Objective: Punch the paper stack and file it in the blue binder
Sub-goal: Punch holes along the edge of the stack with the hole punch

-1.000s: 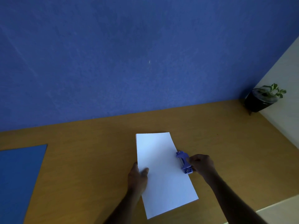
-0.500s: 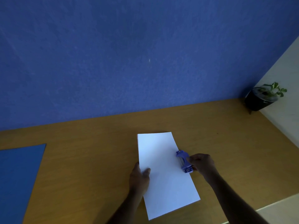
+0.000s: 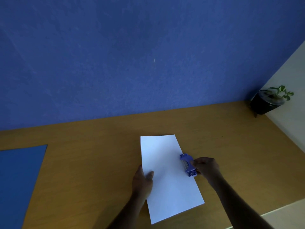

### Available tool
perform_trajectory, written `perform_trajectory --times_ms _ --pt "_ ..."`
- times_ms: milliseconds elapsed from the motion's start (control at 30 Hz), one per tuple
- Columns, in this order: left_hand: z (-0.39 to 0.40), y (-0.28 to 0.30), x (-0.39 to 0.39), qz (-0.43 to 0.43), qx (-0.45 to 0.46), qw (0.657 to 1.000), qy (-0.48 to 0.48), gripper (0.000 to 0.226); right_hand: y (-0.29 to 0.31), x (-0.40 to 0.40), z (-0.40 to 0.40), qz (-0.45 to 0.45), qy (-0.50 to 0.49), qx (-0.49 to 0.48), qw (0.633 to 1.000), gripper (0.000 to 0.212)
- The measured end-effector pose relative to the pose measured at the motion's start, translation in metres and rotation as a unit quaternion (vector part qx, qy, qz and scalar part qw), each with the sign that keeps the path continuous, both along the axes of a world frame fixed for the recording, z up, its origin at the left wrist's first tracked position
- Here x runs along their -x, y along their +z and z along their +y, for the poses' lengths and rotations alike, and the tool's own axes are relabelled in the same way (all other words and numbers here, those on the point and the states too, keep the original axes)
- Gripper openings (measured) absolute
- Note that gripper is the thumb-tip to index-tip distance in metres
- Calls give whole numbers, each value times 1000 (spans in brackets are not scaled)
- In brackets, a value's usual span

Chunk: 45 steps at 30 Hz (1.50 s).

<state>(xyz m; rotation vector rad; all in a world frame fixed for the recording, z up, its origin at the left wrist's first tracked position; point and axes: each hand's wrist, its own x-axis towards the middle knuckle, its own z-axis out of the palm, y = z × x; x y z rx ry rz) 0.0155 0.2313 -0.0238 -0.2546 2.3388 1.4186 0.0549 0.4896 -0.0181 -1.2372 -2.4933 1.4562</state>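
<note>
A: Nearest us, left hand (image 3: 143, 180) is on the stack (image 3: 166, 176), at its left edge. Thumb on top, rest of the fingers tucked at or under the edge, so it's pinching the paper to steady it.

B: And the right?

A: Right hand (image 3: 206, 167) is just past the stack's right edge, fingers curled round the punch (image 3: 188, 165). Punch sits over that long edge, roughly mid-length. Can't tell if the lever's pressed, too dim.

B: Paper itself?

A: Flat on the desk (image 3: 99, 162), skewed a bit, near end swung right. Looks squared up, tho sheet edges are too fine to judge.

B: What'd go wrong from here, imo?

A: Stack isn't seated deep or square in the slot, so holes land crooked or too near the edge and tear on the rings. If the left lets go, sheets could fan out during the press. Thick stack plus a small punch might only cut partway.

B: Binder?

A: Far left, well apart, lying flat and closed, the binder (image 3: 18, 179) runs off frame. Beyond, a plant (image 3: 272, 100) in the far right corner, by the blue wall (image 3: 132, 55).
</note>
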Motion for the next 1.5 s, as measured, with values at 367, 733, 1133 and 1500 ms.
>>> perform_trajectory --times_ms 367,733,1133,1500 --pt "0 1 -3 5 17 1000 -9 63 3 0 -1 -8 1 7 1000 10" --pt "-1 3 -3 -3 28 1000 -12 61 6 10 2 -21 -12 36 999 17" --pt "0 2 -3 -9 36 999 -14 55 -2 46 -17 -15 5 -269 963 51" --pt "3 -8 -1 -25 67 997 -22 65 -24 54 -18 -63 -12 -291 955 47"
